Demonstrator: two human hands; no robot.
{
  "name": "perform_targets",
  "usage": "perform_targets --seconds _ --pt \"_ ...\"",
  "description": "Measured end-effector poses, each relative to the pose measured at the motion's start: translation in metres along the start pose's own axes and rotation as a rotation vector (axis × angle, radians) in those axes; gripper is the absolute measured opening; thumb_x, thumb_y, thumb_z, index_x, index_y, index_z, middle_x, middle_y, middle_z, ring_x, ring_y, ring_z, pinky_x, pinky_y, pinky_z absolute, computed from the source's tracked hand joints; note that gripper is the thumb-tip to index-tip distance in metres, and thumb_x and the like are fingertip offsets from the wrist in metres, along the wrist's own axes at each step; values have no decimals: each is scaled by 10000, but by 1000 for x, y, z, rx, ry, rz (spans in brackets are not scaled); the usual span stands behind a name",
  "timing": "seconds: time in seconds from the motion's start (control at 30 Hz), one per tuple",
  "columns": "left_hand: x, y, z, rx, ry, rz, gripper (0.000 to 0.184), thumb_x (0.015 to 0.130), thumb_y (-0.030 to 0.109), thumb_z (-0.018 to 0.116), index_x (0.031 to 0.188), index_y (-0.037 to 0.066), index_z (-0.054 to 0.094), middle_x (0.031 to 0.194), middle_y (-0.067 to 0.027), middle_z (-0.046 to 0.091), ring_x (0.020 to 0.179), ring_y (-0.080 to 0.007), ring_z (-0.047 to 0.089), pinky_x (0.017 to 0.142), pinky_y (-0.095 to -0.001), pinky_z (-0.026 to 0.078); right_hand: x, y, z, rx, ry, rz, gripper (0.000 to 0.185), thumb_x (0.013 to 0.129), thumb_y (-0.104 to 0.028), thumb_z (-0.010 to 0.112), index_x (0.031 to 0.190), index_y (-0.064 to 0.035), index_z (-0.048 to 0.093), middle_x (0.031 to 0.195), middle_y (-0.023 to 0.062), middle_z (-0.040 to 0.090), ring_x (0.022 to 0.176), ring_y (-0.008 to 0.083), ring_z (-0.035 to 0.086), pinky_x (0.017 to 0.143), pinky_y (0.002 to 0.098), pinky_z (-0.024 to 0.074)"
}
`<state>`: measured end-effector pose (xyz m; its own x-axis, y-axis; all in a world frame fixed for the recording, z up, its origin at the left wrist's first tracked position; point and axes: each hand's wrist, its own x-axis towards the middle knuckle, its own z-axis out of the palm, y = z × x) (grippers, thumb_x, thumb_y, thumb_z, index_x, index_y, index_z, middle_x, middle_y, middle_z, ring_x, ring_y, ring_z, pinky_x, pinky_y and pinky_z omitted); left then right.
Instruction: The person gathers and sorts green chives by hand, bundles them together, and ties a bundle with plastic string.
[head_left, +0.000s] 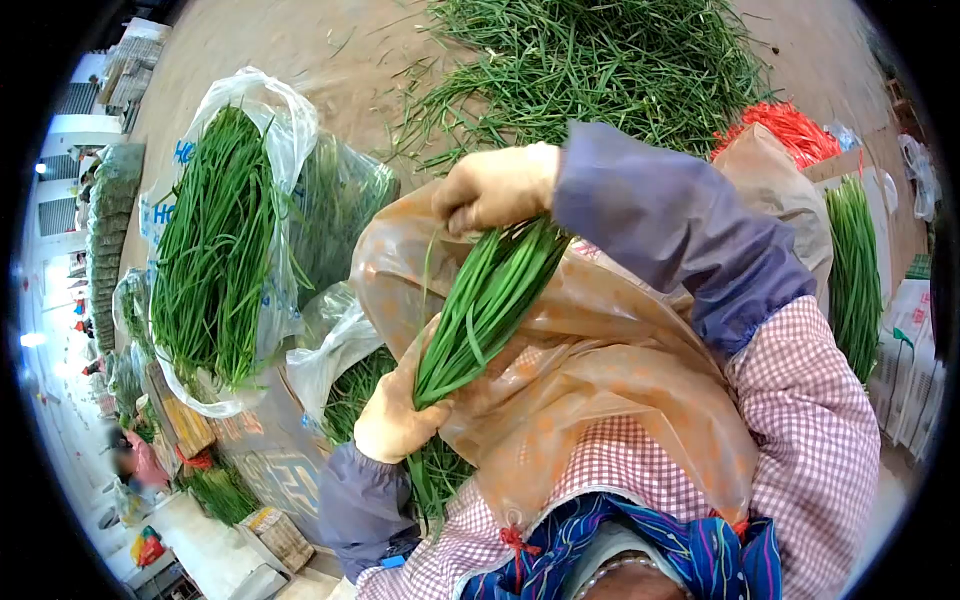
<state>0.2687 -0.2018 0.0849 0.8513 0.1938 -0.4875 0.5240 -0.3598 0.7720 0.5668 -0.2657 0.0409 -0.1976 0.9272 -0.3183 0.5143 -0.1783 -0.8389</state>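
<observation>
My left hand (395,415), in a pale glove, is closed round a bundle of green chives (490,305). The bundle slants up to the right, and its lower ends hang below my hand. Beyond its upper end is my gloved right hand (495,190), fingers curled in. Whatever those fingers pinch, if anything, is hidden. A translucent brown plastic apron (600,350) with orange dots spreads beneath the bundle. Close to my left hand, more loose chives (360,385) lie partly under a clear plastic bag (335,345).
Left of me, a large plastic bag (300,110) holds many chives (220,250). A heap of loose green leaves (600,70) covers the floor ahead. On the right are red ties (785,135), upright chives (853,280) and a white stack (908,370). Another person (145,460) is far left.
</observation>
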Motion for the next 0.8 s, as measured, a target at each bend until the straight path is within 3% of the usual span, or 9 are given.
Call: perform_targets --seconds 0.1,0.17,0.2,0.3,0.37,0.47,0.57,0.73,0.8 --pt "-5 -18 -3 -314 -64 -102 822 775 -9 633 1504 59 258 1070 -92 632 874 -142 611 810 -276 493 -19 27 -7 661 572 -91 235 870 -235 652 1027 -63 682 852 47 667 635 150 589 581 301 488" --pt "-4 -22 -9 -498 -122 -200 807 784 -10 650 1495 58 275 972 -66 624 779 -115 581 721 -252 490 -45 69 -28 1213 742 -198 151 928 -238 615 968 -102 666 573 -68 421 410 71 338 395 243 330" --pt "-4 -18 -13 -505 -127 -266 733 780 -5 684 1433 49 358 905 -59 627 733 -112 567 617 -235 455 -53 102 -35 1244 789 -248 201 957 -268 581 1008 -81 638 519 -92 340 387 56 291 367 239 294" --pt "-2 -23 -18 -696 -191 -365 665 760 -13 699 1361 48 421 892 -73 642 676 -98 537 544 -231 414 -58 98 -6 914 784 301 622 879 -492 637 1296 -52 499 878 34 630 583 103 540 495 276 494" --pt "1 -22 -9 -790 -145 -306 499 706 51 676 1184 1 541 819 -106 627 503 -129 479 463 -261 389 -51 95 31 1051 451 77 813 826 -564 662 1396 -51 392 1154 122 620 750 153 625 588 316 552" --pt "0 -27 -4 -1006 -182 -270 481 711 43 681 1169 4 537 822 -122 617 480 -134 468 444 -266 385 -25 72 67 1386 227 -239 540 898 -499 609 1254 -95 561 941 35 665 536 100 504 414 202 368" --pt "-2 -43 1 -1159 -248 -255 603 731 38 712 1281 27 462 838 -131 607 472 -123 455 431 -253 374 -28 70 48 1453 236 -146 249 895 -362 663 975 -126 656 612 -45 523 440 24 389 367 205 232" --pt "-3 -47 4 -1122 -242 -249 535 716 120 729 1185 11 496 827 -121 609 467 -120 460 428 -258 389 -59 100 10 1440 957 -286 319 922 -331 621 1102 -69 607 710 15 600 466 76 471 370 221 363" --pt "1 -52 5 -1106 -267 -229 531 714 109 715 1189 11 497 823 -121 611 469 -122 465 431 -260 394 -67 60 19 1392 736 -114 355 929 -339 605 1151 -61 591 760 28 613 487 86 494 373 231 371"
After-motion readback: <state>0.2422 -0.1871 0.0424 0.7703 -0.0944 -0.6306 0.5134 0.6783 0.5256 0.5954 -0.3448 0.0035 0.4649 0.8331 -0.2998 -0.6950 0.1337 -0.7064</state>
